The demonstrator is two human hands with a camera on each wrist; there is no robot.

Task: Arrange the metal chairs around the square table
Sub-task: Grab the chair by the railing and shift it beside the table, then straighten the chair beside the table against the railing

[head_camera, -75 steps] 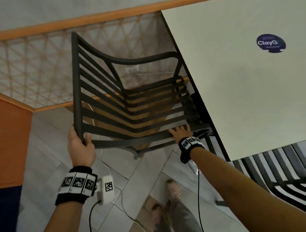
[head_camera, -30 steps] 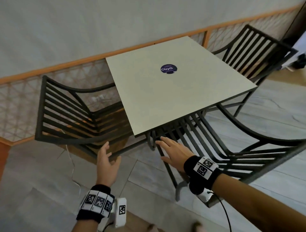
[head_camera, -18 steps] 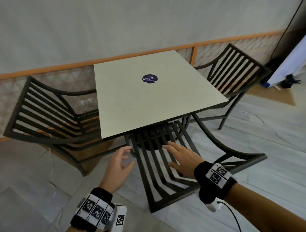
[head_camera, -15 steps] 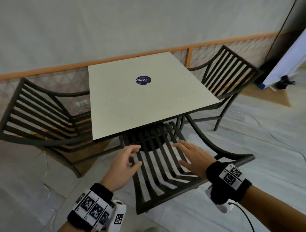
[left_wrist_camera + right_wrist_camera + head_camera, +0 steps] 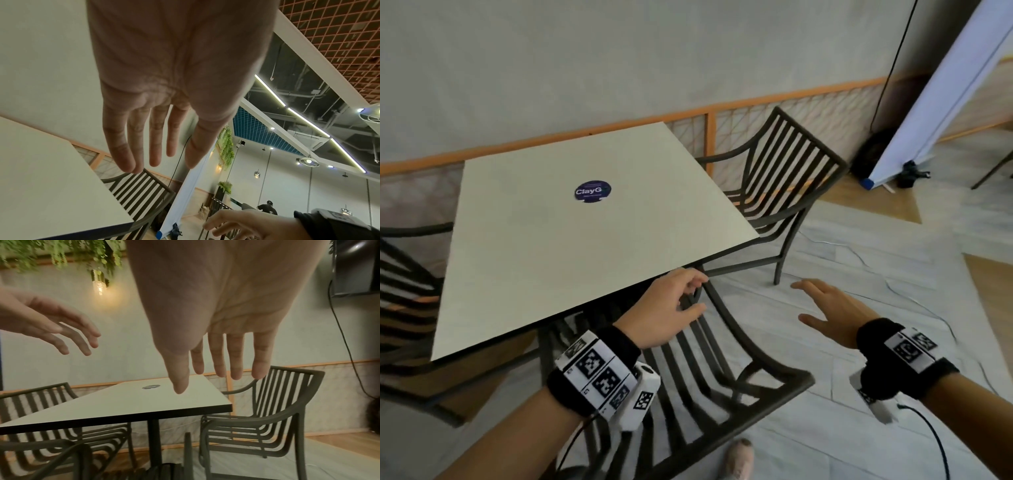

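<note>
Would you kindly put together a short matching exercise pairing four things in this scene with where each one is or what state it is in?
Things:
1. round dark blue sticker
2. dark metal slatted chair nearest the camera
3. left hand
4. right hand

Places or states:
A. open in the air above the floor, holding nothing
B. seat pushed under the near edge of the white square table
C. on the tabletop
D. open above the near chair's armrest

Pairs: 1-C, 2-B, 3-D, 4-A

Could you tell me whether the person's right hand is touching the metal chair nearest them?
Apart. The head view shows the right hand open over bare floor, right of the nearest chair's armrest, with floor visible between them.
</note>
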